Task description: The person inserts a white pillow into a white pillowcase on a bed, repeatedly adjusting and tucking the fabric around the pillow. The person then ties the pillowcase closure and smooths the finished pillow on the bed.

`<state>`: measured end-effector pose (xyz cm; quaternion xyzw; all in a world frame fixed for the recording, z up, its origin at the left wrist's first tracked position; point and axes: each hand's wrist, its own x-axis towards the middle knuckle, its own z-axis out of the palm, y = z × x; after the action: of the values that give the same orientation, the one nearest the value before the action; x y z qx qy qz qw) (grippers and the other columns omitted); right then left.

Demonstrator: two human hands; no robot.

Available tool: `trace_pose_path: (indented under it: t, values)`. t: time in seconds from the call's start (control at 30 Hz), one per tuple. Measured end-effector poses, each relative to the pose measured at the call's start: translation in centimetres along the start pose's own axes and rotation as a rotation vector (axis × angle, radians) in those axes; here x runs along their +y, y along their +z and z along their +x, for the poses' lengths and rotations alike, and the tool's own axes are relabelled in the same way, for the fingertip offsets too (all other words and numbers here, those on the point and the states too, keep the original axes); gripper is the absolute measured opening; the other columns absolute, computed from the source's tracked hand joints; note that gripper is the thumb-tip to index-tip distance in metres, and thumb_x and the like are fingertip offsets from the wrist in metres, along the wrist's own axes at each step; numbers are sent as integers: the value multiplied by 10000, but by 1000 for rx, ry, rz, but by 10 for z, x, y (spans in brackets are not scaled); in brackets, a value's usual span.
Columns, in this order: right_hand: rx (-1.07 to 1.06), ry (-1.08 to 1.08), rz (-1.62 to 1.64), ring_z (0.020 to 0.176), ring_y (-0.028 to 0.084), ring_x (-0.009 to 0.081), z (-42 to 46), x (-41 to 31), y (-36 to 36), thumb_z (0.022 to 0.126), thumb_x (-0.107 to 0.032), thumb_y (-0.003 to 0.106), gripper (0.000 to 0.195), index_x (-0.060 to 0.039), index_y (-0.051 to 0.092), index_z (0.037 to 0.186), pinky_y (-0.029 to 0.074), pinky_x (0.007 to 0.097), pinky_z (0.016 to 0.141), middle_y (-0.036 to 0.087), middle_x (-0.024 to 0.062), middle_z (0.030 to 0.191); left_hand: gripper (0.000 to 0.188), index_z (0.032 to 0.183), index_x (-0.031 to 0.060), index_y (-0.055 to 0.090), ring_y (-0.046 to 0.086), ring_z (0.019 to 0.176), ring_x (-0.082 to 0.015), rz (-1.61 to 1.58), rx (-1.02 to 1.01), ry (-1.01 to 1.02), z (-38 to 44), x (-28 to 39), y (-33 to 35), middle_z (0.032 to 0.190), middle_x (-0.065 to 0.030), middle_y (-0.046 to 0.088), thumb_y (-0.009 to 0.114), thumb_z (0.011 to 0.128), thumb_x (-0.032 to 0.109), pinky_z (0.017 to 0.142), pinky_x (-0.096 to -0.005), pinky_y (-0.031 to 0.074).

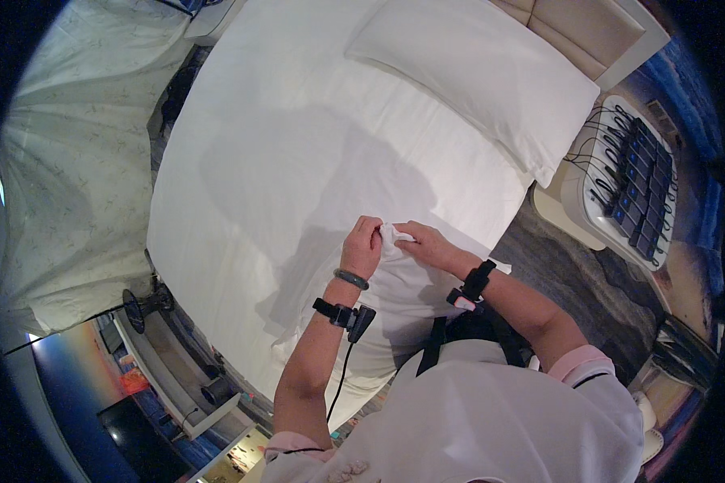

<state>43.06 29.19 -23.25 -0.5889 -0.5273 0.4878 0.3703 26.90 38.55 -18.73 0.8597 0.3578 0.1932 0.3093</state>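
My left hand (361,243) pinches a bunched part of a white cloth (389,249) over the near side of the bed. Just to its right, my right hand (422,241) grips the same bunch between thumb and fingers. The rest of the cloth spreads in folds below my hands, towards my body; its lower part is partly hidden by my arms. Beneath it lies a smooth white bed sheet (266,181), with my shadow across it. A white pillow (489,78) rests at the headboard end, upper right.
A padded headboard (571,36) stands at the upper right. Beside the bed, a white nightstand (592,181) carries several black devices (640,187) with cables. Patterned carpet (580,290) lies right, a pale curtain (84,175) hangs left, and a long shelf (169,368) stands lower left.
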Motion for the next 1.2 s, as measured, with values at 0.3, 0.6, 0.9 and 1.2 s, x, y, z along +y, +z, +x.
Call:
trace_pose_path:
  t: [0.3,0.6,0.9,1.2]
  values:
    - [34,-90,-81,944,599,317,-2,6,2,875,-246,615,344,-88,577,1178,487,391,813,609,149,1040,116,987,38,607,611,761,-223,-119,-188,-135,-2,7,-12,911,-103,618,583,882,84,662,-303,497]
    - [117,39,164,920,631,293,-12,-3,2,834,-178,662,276,-39,617,1068,500,357,798,647,147,1018,125,980,33,615,588,748,-151,-392,-326,-401,-2,1,-15,827,-42,633,603,887,117,664,-274,481]
    - [81,58,207,894,630,257,-13,-7,-4,832,-154,658,265,-36,613,1065,491,342,792,654,130,980,146,986,14,572,594,762,-269,-96,-442,-70,-9,-19,-14,904,-157,609,567,866,96,677,-368,478]
    - [37,7,173,887,625,247,-5,-7,-9,848,-207,658,293,-30,605,1075,488,342,797,652,139,975,88,931,35,575,632,786,-216,-363,-3,-330,-17,8,-5,898,-100,598,546,853,5,647,-304,529]
